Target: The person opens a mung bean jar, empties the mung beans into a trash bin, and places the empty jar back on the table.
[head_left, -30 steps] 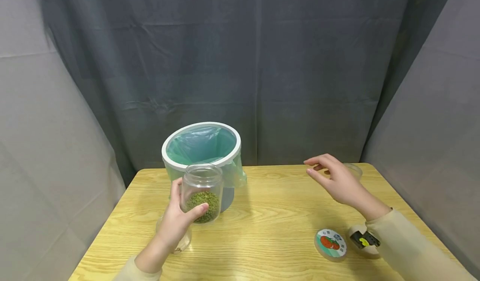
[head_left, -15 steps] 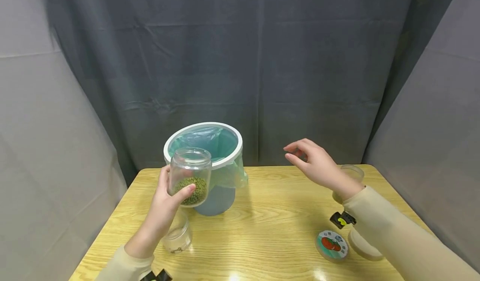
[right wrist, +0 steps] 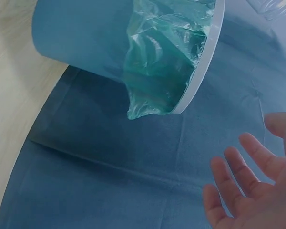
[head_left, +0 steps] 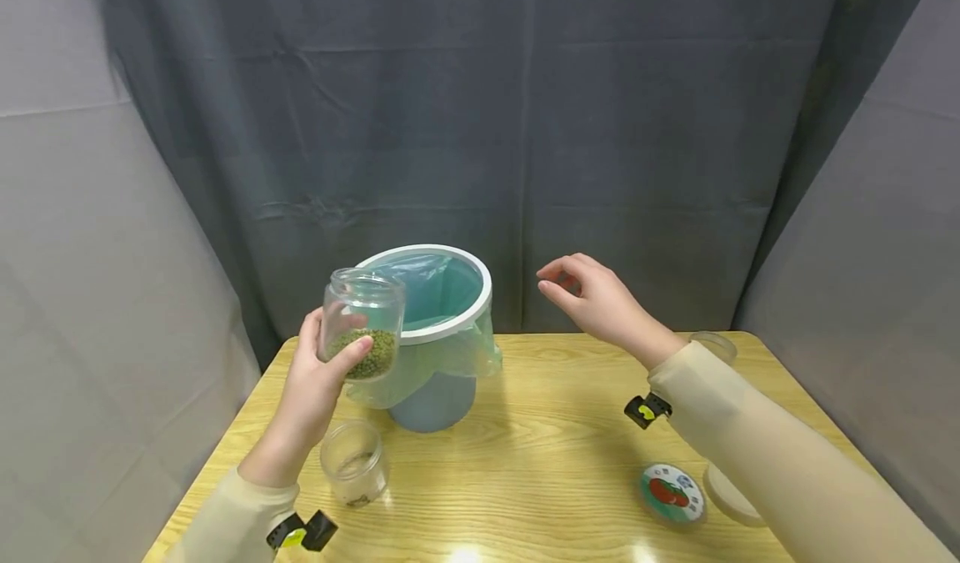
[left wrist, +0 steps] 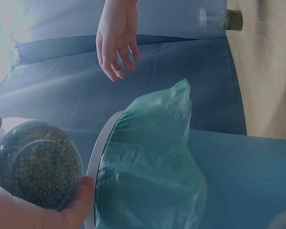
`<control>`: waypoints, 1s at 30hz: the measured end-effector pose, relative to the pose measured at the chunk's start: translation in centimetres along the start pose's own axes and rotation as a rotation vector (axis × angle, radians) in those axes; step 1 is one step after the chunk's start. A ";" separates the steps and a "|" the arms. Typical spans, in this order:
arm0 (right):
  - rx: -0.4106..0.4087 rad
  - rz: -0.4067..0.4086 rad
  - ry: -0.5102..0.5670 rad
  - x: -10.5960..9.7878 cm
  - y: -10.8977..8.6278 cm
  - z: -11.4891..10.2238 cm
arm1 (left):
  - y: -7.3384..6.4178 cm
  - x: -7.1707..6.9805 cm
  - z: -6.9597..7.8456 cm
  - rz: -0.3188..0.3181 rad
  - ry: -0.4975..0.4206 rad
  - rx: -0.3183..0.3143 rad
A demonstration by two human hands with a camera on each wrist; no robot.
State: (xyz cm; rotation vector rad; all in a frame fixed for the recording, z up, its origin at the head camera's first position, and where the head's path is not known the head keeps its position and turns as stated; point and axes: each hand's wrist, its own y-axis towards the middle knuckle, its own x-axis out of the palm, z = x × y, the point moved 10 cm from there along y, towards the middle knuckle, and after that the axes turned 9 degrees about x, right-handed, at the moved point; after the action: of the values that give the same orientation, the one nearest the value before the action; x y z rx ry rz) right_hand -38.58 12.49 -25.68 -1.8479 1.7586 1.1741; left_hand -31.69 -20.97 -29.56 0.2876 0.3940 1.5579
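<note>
My left hand (head_left: pixel 307 400) grips an uncapped clear glass jar (head_left: pixel 365 292), thumb across its near side. Green beans (head_left: pixel 369 354), like mung beans, fill its lower part. The jar is held up at the left of a blue-grey trash bin (head_left: pixel 435 404), near its white rim (head_left: pixel 459 323). A green plastic bag (head_left: pixel 465 350) lines the bin and hangs over the rim. In the left wrist view the jar's round base (left wrist: pixel 38 167) faces the camera. To the bin's right, my right hand (head_left: pixel 600 300) is in the air with loosely bent fingers, holding nothing.
A clear jar (head_left: pixel 355 467) stands on the table (head_left: pixel 540 438) before the bin. At right lie a lid with a tomato picture (head_left: pixel 672 494) and a pale round lid (head_left: pixel 727 496). Another jar with green contents (left wrist: pixel 233 20) stands at the far right, partly behind my right sleeve.
My left hand has raised the bean jar and moved it left beside the bin's rim. My right hand has moved left and up, closer to the bin, away from the far-right jar.
</note>
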 end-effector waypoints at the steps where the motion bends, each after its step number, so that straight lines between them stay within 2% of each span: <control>1: 0.004 0.003 0.003 0.0 0.1 -0.1 | 0.1 -0.1 0.0 0.009 -0.016 -0.007; 8: 0.013 0.013 0.016 0.0 1.1 -0.5 | 0.9 -1.1 0.0 0.097 -0.117 -0.051; 13: 0.038 0.019 0.041 -0.1 2.0 -0.7 | 1.7 -1.7 -0.1 0.118 -0.134 -0.053; 24: 0.092 0.002 0.084 1.3 4.9 -0.3 | 2.9 -3.1 0.0 0.149 -0.048 -0.060; 30: 0.102 -0.001 0.084 2.9 6.2 -0.5 | 3.4 -3.5 -0.1 0.157 -0.064 -0.056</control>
State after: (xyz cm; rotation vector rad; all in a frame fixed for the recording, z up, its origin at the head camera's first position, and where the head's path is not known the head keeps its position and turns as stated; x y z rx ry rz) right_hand -44.50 9.04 -25.68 -1.8625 1.8264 1.0001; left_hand -34.68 -24.44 -28.01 0.3307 0.2823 1.7056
